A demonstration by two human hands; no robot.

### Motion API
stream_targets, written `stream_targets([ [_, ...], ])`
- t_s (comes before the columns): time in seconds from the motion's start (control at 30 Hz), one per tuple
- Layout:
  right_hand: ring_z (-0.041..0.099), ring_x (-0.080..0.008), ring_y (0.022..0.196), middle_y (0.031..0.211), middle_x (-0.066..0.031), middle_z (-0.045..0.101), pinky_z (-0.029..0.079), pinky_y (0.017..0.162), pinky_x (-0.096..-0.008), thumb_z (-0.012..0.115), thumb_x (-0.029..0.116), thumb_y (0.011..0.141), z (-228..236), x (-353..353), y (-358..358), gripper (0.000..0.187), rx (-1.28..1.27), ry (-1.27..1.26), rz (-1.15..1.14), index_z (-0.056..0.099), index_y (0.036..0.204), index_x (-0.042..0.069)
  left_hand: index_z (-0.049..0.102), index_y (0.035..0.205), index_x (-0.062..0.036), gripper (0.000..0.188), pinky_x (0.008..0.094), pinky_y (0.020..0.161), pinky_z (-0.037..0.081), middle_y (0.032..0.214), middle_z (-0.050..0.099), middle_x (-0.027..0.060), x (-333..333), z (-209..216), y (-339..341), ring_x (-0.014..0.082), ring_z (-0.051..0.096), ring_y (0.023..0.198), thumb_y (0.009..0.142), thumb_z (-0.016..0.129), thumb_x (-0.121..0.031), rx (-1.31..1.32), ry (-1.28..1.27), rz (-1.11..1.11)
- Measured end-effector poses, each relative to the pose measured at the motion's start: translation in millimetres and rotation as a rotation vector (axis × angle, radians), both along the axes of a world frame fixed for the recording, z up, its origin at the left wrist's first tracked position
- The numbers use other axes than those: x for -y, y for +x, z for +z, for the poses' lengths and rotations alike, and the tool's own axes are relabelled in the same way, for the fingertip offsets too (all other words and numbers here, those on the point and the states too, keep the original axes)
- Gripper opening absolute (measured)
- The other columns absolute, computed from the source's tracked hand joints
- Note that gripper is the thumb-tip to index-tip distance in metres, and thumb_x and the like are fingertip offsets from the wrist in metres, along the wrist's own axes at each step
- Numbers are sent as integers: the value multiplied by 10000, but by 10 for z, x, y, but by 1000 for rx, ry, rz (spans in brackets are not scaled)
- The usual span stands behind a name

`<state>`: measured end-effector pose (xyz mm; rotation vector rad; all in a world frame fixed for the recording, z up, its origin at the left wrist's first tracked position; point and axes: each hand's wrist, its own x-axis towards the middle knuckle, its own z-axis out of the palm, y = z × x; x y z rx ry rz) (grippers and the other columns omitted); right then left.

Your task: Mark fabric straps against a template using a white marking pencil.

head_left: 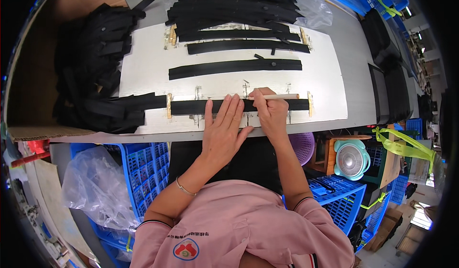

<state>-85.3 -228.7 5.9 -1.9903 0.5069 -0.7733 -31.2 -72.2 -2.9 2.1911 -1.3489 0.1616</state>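
Note:
A black zipper strip (296, 105) lies flat along the near side of the white board (143, 72), its ends at strips of yellowish tape. My left hand (224, 124) rests flat on it with the fingers stretched out. Beside it, my right hand (271, 112) is closed around a thin pale pencil (284, 96). The pencil's tip is at the strip's upper edge, close to dark marks on the board. Farther up the board lies another black strip (229, 69), with one more strip (248, 47) beyond it.
A heap of black strips (91, 62) fills the cardboard box (28, 91) on the left. More strips (234, 7) are piled at the back by clear plastic. Below the table edge stand blue crates (148, 172), a purple basket (302, 147) and a teal fan (352, 159).

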Motion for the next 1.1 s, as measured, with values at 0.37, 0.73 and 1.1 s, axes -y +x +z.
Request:
stream_targets([
  [0.37,628,-164,570,675,-114,666,465,549,-297,618,135,999,-14,51,-54,263,-38,13,152,685,812,-38,550,1438,34,654,592,1239,182,1538,503,168,-2,-26,-4,291,387,1499,938,711,-355,2,8,16],
  [0.73,509,-58,606,658,-13,589,387,557,-233,562,143,1039,-21,54,-107,334,-42,211,117,713,809,-46,498,1499,-65,633,602,1248,109,1496,534,143,-490,134,376,364,374,1497,880,617,-8,-111,-104,217],
  [1.1,455,-47,535,579,8,537,358,507,-244,613,129,1014,-28,34,-72,276,15,196,76,736,832,-38,658,1196,-82,549,517,1206,263,898,626,36,-374,183,607,243,593,1009,684,669,114,-172,-230,253],
])
